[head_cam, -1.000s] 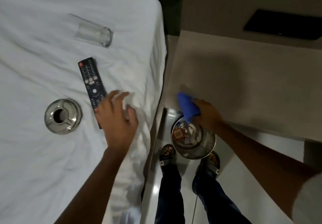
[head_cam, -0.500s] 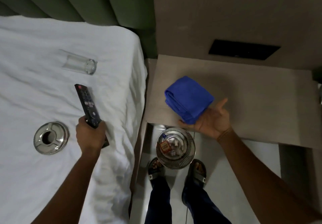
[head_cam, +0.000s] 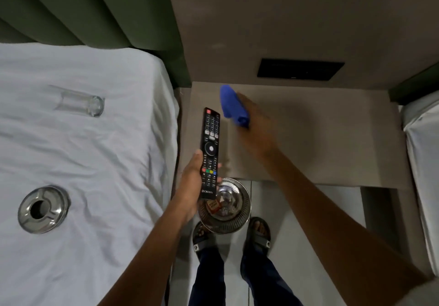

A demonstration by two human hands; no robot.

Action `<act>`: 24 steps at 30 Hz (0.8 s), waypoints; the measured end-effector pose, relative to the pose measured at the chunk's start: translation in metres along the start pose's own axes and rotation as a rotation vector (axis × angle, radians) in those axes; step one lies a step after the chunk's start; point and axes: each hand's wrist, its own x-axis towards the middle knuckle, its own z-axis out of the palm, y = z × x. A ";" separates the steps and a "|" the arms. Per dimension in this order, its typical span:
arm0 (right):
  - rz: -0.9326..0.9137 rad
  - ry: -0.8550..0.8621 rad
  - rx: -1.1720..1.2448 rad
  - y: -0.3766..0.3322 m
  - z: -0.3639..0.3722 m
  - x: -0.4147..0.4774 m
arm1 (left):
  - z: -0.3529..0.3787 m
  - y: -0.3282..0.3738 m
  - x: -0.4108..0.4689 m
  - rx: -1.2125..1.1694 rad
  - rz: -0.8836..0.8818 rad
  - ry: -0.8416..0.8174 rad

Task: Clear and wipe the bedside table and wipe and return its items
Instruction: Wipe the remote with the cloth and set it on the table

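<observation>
**Presently: remote held up for wiping beside the cleared table**

The bedside table [head_cam: 332, 139] stands bare. Over its left edge the remote [head_cam: 210, 151] runs lengthwise away from the person, buttons up. The left hand [head_cam: 192, 186] clamps its near end. The right hand [head_cam: 256, 127], just right of the remote, grips the blue cloth [head_cam: 234, 107].

Dim indoor light; the right hand [head_cam: 255, 125] is motion-blurred and casts a soft shadow on the desk [head_cam: 344, 139]; wide-angle bending at the edges
</observation>
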 end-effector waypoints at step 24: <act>0.051 -0.247 0.105 -0.016 0.042 -0.093 | -0.010 0.018 0.058 -0.211 -0.034 0.038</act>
